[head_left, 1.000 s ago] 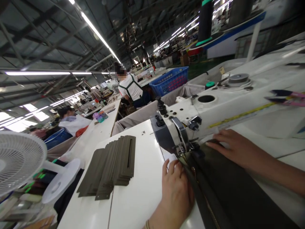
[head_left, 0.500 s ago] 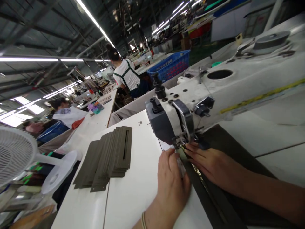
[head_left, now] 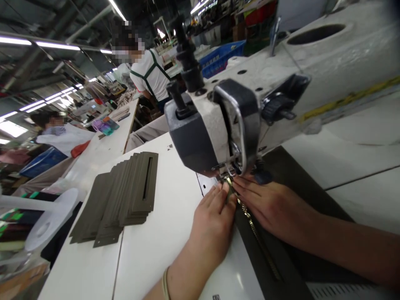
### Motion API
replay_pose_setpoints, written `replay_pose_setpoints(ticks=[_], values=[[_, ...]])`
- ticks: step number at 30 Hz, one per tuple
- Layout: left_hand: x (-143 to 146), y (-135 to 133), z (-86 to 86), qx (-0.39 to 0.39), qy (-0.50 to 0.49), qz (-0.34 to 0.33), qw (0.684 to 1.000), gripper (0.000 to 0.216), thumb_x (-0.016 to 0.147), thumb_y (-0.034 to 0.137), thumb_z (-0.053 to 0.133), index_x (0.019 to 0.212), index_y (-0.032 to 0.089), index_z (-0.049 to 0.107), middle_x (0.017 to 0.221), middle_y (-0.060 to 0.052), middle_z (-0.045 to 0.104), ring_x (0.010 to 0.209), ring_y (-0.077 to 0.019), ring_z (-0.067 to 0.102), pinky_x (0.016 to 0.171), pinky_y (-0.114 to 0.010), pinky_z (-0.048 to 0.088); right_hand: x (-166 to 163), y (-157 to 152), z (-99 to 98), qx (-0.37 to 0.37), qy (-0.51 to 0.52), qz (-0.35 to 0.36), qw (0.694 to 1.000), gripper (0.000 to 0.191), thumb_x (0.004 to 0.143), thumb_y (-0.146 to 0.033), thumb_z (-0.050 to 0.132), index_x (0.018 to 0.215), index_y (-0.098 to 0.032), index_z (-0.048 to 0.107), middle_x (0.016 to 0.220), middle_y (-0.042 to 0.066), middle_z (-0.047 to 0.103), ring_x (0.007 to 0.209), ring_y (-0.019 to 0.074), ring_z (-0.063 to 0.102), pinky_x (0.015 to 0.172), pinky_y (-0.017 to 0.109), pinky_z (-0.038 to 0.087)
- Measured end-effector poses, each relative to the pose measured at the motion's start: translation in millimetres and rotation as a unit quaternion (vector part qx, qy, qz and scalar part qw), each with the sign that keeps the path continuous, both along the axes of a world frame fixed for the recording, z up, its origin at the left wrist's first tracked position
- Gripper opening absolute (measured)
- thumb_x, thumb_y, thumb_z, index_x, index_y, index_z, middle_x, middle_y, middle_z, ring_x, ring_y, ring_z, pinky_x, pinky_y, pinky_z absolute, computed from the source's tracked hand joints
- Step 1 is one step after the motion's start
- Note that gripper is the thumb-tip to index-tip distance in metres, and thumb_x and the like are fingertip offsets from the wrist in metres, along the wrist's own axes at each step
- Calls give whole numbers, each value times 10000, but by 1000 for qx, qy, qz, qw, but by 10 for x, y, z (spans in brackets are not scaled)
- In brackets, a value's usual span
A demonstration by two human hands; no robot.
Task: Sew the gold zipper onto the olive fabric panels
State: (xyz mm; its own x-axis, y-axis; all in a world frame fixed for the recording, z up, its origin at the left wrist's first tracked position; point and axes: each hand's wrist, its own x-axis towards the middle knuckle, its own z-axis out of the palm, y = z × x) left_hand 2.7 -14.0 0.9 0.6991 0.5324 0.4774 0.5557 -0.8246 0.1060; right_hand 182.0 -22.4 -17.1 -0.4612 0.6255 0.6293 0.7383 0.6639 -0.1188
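Note:
A dark olive fabric panel [head_left: 268, 266] with a brass-toothed zipper [head_left: 250, 221] along it runs under the presser foot of a sewing machine [head_left: 206, 137]. My left hand [head_left: 212, 221] is closed at the panel's left edge, thumb and fingers pressed together beside the zipper just in front of the foot. Its fingertips are partly hidden. On the other side of the zipper, my right hand [head_left: 275, 204] lies flat on the fabric, fingers stretched toward the needle area. The machine head covers part of those fingertips.
Left on the white table [head_left: 159, 250] lies a fanned stack of olive slotted pieces [head_left: 125, 191]. A white fan base [head_left: 51, 221] and thread cones stand beyond its edge. Two people [head_left: 150, 75] sit at tables behind, near a blue crate [head_left: 221, 58].
The view has moved closer to the machine, which looks larger now. Both hands stay beside the zipper at the presser foot; more of the zipper's teeth show between them.

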Motion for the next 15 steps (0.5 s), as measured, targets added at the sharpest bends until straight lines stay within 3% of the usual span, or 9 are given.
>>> replay_pose_setpoints(ticks=[3,9,15], values=[[-32,21,1,0,25,-17,1000,242,942,96,407,1073,100,610,1170,-180,647,1155,-261,595,977,-476,524,2,1,-16,-13,-9,-9,1000,414,859,-42,338,1138,-63,643,1072,140,691,1007,221,638,921,371,537],[-23,14,20,-8,36,-7,999,239,934,98,417,1056,139,619,1157,-149,651,1110,-250,620,960,-477,538,-3,-5,-21,-10,-25,-24,999,369,850,-41,373,1088,-24,653,1126,171,669,1074,216,615,976,337,493],[13,-2,47,-8,37,3,999,219,951,121,406,1028,109,611,1126,-157,638,1097,-254,610,931,-445,559,15,16,-33,23,-36,-32,999,370,866,-38,336,1030,-31,668,1067,154,693,990,202,653,925,321,526]])
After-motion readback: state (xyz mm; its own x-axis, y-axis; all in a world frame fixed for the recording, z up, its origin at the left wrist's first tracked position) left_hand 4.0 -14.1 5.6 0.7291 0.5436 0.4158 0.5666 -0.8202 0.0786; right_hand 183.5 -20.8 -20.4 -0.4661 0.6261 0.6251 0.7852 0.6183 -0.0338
